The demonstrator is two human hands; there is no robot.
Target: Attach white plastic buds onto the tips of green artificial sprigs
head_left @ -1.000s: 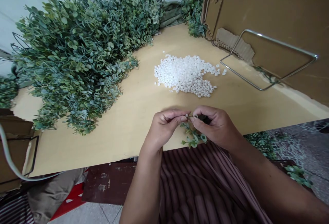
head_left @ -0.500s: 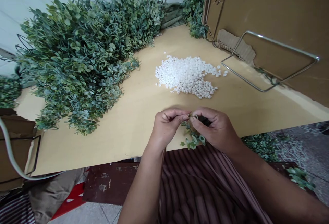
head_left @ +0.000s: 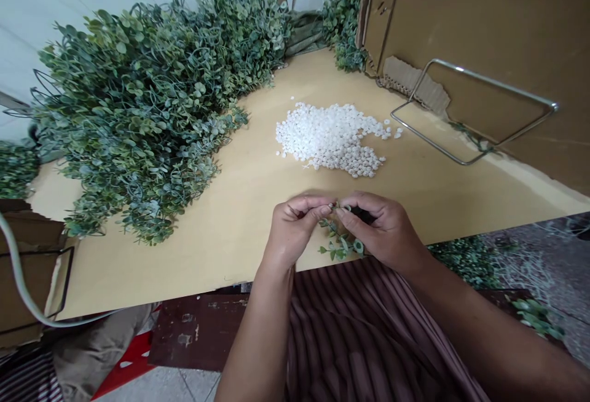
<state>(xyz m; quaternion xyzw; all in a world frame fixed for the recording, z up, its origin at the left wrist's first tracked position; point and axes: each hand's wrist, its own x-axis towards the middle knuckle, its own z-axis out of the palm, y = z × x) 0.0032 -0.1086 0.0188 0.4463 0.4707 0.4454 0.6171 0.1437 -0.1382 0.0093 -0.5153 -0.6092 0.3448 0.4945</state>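
My left hand (head_left: 295, 227) and my right hand (head_left: 385, 230) meet over the near edge of the tan table (head_left: 239, 205). Between them hangs a small green artificial leaf sprig (head_left: 340, 242). The right hand's fingers pinch its top end. Thumb and forefinger of the left hand are pinched together against that same end, and what they hold is too small to make out. A heap of small white pieces (head_left: 329, 137) lies on the table just beyond my hands.
A big pile of green artificial foliage (head_left: 147, 107) covers the left and back of the table. A bent metal wire frame (head_left: 474, 110) leans against brown cardboard (head_left: 483, 27) at right. More sprigs (head_left: 465, 257) lie on the floor at right.
The hands stay pinched together at the sprig's top. The sprig's lower leaves have shifted slightly up and left; the camera view has drifted a little.
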